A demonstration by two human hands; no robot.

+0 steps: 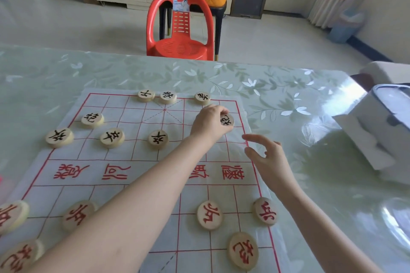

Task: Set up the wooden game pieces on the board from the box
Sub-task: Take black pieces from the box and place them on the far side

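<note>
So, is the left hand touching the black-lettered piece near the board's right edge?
Touching. In the head view, the left hand pinches the black-lettered piece, fingers curled over its rim.

The desk [133,68], under a glossy leaf-patterned cover [277,95], is carrying the cloth game board [124,153] and, toward its right edge, a white box [366,122].

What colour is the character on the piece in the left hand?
Black, per the head view: piece pinched by the left hand.
</note>
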